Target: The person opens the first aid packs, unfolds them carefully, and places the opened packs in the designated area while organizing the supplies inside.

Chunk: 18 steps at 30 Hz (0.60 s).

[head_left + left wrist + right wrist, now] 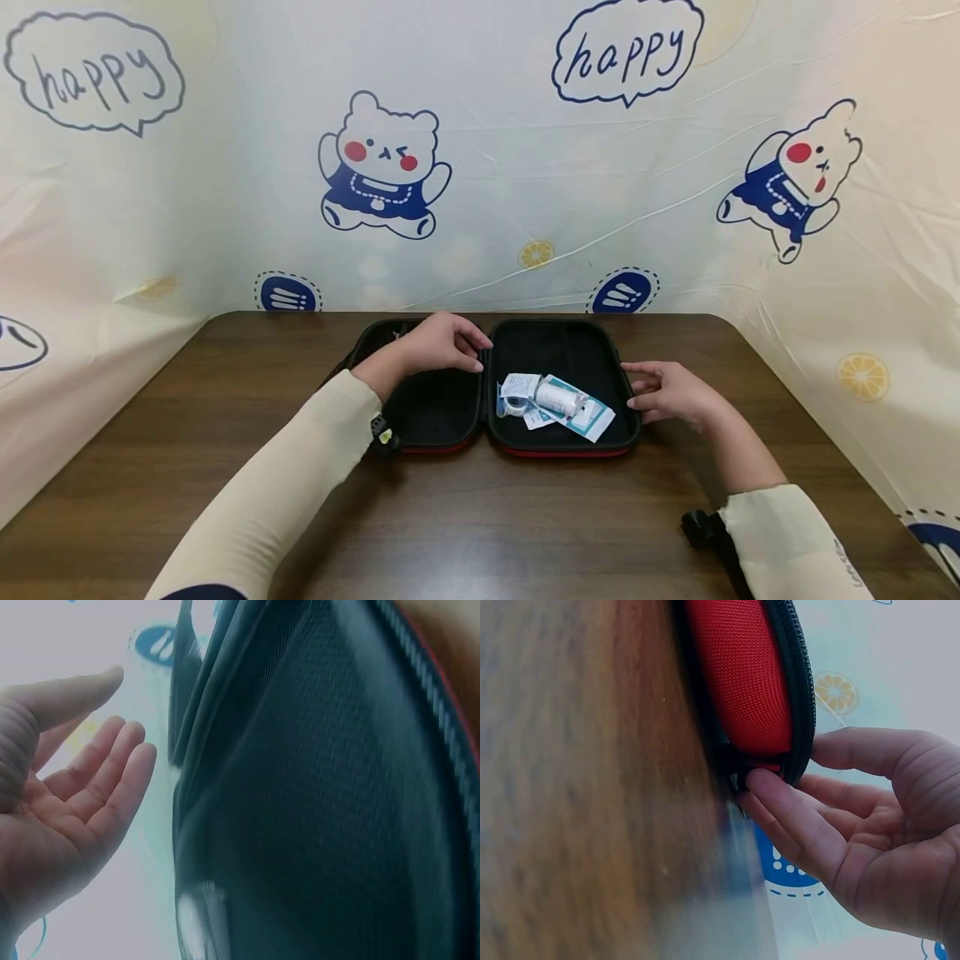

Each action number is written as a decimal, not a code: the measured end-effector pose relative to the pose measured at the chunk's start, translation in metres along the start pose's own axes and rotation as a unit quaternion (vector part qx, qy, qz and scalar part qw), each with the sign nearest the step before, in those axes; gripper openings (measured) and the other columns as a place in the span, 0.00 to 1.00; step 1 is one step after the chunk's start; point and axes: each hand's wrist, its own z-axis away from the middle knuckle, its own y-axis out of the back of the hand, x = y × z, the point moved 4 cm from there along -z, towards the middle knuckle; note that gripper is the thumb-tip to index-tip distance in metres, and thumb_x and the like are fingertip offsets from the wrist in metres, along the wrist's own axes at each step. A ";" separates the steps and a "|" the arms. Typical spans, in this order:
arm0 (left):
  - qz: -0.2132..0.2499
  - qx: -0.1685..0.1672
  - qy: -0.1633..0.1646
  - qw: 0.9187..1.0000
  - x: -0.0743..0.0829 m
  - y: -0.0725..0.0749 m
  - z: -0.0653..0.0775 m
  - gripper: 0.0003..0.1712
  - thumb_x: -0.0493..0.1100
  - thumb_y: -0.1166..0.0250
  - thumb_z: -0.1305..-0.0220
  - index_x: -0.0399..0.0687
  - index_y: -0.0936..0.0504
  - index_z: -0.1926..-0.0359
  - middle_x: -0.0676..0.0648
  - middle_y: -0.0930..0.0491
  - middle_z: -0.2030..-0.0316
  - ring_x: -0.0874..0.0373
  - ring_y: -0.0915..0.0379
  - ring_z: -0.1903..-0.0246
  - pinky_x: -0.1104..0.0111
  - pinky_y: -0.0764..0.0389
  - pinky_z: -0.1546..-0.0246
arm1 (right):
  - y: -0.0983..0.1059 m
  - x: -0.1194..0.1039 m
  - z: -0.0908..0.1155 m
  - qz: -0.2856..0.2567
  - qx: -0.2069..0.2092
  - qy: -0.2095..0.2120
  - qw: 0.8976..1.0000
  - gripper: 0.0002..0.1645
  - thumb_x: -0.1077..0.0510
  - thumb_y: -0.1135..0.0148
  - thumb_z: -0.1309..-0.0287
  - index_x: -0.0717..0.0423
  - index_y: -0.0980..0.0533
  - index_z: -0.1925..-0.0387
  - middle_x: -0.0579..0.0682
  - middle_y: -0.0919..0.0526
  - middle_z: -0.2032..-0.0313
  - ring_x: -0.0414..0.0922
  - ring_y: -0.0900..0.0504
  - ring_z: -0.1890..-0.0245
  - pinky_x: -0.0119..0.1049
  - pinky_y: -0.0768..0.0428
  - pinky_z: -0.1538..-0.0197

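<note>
A black-lined zip case [562,346] with a red outer shell lies opened flat on the table, its two halves side by side. Over the hinge and left half is my left hand [448,343], fingers loosely bent and holding nothing; the left wrist view shows this hand [82,780] apart from the dark lining. At the case's right edge, my right hand [671,392] has thumb on the zipped rim and fingers against the red side [742,682]. In the right half lie a white bottle [558,398], a blue-and-white packet [595,422] and smaller white packets [519,386].
The brown wooden table [465,525] extends around the case. Behind and beside it hangs a pale printed curtain [495,167] with bears and lettering. A black wrist camera [699,529] sits at the right sleeve, another [384,435] at the left.
</note>
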 end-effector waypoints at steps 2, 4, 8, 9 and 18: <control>-0.012 -0.013 -0.006 1.000 0.006 -0.008 -0.004 0.19 0.38 0.26 0.45 0.44 0.15 0.51 0.44 0.17 0.54 0.56 0.21 0.59 0.64 0.18 0.57 | 0.000 0.000 0.000 0.002 -0.002 0.000 1.000 0.42 0.69 0.36 0.43 0.69 0.43 0.30 0.72 0.25 0.46 0.50 0.17 0.59 0.45 0.16 0.56; -0.025 -0.025 -0.013 0.999 0.012 -0.016 -0.007 0.20 0.38 0.26 0.45 0.44 0.15 0.50 0.43 0.17 0.53 0.57 0.21 0.58 0.64 0.19 0.55 | 0.000 0.001 0.000 0.000 0.000 -0.005 1.000 0.42 0.69 0.36 0.43 0.68 0.42 0.30 0.71 0.24 0.46 0.50 0.17 0.59 0.45 0.16 0.56; -0.055 -0.044 -0.030 0.997 0.023 -0.028 -0.012 0.21 0.38 0.26 0.46 0.45 0.15 0.49 0.44 0.18 0.50 0.57 0.22 0.54 0.65 0.21 0.52 | 0.000 0.001 -0.001 0.002 -0.002 -0.005 1.000 0.42 0.69 0.36 0.43 0.68 0.43 0.29 0.71 0.25 0.46 0.50 0.17 0.59 0.45 0.16 0.56; -0.063 -0.049 -0.032 0.996 0.025 -0.031 -0.013 0.21 0.39 0.26 0.45 0.46 0.16 0.49 0.45 0.18 0.50 0.58 0.23 0.53 0.64 0.21 0.51 | 0.001 0.001 -0.001 0.001 -0.002 -0.005 1.000 0.42 0.69 0.36 0.43 0.68 0.43 0.30 0.71 0.25 0.46 0.50 0.17 0.59 0.45 0.16 0.56; -0.118 -0.083 -0.047 0.988 0.033 -0.047 -0.024 0.27 0.40 0.25 0.46 0.52 0.18 0.43 0.50 0.21 0.44 0.57 0.26 0.47 0.61 0.26 0.43 | 0.001 0.002 0.000 0.005 -0.003 -0.001 1.000 0.42 0.68 0.35 0.43 0.68 0.42 0.30 0.71 0.25 0.45 0.51 0.17 0.58 0.45 0.17 0.55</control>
